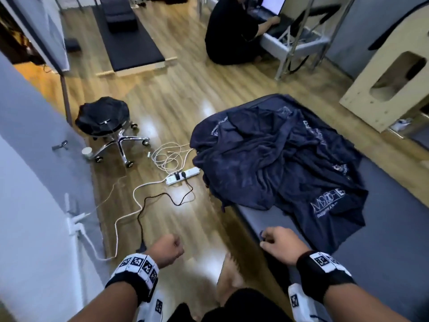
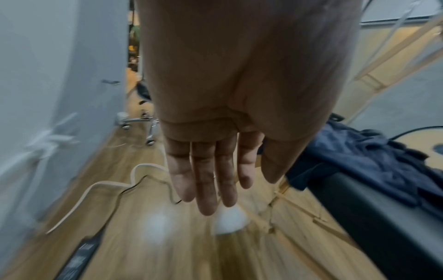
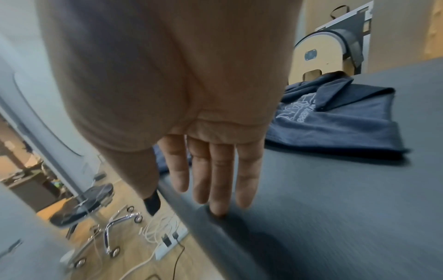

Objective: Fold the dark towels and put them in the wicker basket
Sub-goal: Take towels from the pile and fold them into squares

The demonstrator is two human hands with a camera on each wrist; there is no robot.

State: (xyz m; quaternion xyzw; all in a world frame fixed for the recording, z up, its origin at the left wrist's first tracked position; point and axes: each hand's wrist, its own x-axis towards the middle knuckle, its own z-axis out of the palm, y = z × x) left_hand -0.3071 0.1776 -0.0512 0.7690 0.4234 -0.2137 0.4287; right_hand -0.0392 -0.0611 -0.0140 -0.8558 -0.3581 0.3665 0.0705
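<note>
A crumpled heap of dark navy towels [image 1: 274, 159] with pale printed lettering lies on a grey padded table [image 1: 383, 252]; the towels [image 3: 335, 121] look partly flattened in the right wrist view. My left hand [image 1: 168, 249] hangs over the wooden floor left of the table, fingers [image 2: 208, 180] straight and holding nothing; the towels [image 2: 374, 159] lie to its right. My right hand [image 1: 281, 242] is at the table's near left edge, short of the towels, its fingers [image 3: 215, 174] straight and one fingertip touching the pad [image 3: 335, 208]. No wicker basket is in view.
A white power strip [image 1: 183, 175] with white and black cables trails across the floor left of the table. A black wheeled stool [image 1: 104, 119] and a paper cup [image 1: 87, 151] stand by the grey wall. A person [image 1: 229, 31] sits on the floor far back. A wooden arched frame [image 1: 390, 73] stands at right.
</note>
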